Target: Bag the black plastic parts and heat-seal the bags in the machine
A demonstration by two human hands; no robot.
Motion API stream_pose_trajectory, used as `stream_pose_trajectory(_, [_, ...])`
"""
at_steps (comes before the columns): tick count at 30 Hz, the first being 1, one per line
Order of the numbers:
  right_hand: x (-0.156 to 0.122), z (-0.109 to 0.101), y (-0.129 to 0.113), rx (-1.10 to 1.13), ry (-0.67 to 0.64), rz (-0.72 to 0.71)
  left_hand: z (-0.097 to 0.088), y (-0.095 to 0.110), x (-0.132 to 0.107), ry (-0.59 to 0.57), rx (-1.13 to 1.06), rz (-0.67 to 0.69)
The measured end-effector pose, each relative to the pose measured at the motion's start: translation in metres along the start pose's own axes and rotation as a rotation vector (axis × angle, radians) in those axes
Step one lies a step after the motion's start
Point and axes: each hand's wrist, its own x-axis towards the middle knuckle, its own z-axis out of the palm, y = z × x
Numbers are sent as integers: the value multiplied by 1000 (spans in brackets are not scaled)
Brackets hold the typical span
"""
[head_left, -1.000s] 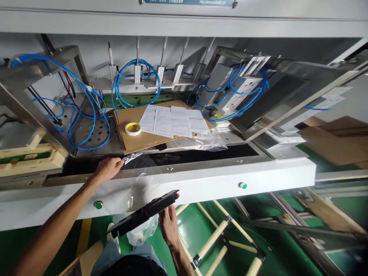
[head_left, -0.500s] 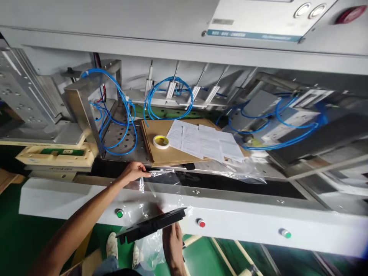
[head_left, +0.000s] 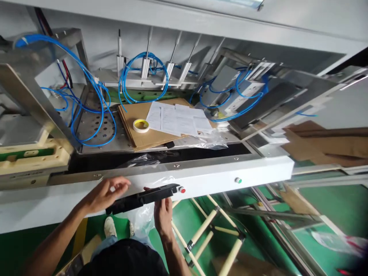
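A long black plastic part (head_left: 143, 196) lies tilted across the front of the machine, its right end higher. My right hand (head_left: 163, 216) grips it from below near that end. Clear plastic bag film (head_left: 145, 219) hangs under and behind the part. Above the part's left end, my left hand (head_left: 107, 193) has loosely curved fingers with a gap between them and nothing visible inside. More clear film (head_left: 143, 159) shows at the dark slot beyond the part; whether it belongs to the same bag I cannot tell.
Cardboard sheets (head_left: 129, 132) carry a tape roll (head_left: 141, 125) and papers (head_left: 179, 119). Blue air tubes (head_left: 100, 111) loop around metal fixtures. A red button (head_left: 182, 189) and a green button (head_left: 238, 180) sit on the white front panel. A tube frame (head_left: 207, 226) stands below right.
My left hand has let go of the clear plastic film and come back toward the black part. The right hand still holds the part. The view has turned to the right.
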Motion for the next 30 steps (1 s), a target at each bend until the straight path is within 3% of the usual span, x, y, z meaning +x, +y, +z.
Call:
stream_pose_trajectory(2, [3,-1,-4,25,-36,-16,7,2,-10,-174,41,-49])
stream_pose_trajectory(4, [6,-1,-3,45,-77,-31,10,2,-11,-273,61,-85])
stream_pose_trajectory(7, [7,0,4,56,-85,-21,10,-1,-8,-304,33,-68])
stream_pose_trajectory(12, [5,7,14,-42,-22,-27,9,-12,-12,-18,206,32])
stream_pose_trajectory(16, [6,10,14,-67,-139,-81,1,-26,-17,184,244,49])
stream_pose_trajectory(21, [6,18,12,-386,-147,-230,-11,-48,-24,322,152,-39])
stream_pose_trajectory(25, [1,26,9,-581,6,-344,-15,-65,-35,422,125,-41])
stream_pose_trajectory(28, [-2,26,-9,-614,182,-537,-20,-67,-48,423,161,-45])
stream_pose_trajectory(30, [2,27,-31,-650,163,-749,-26,-64,-59,385,212,-39])
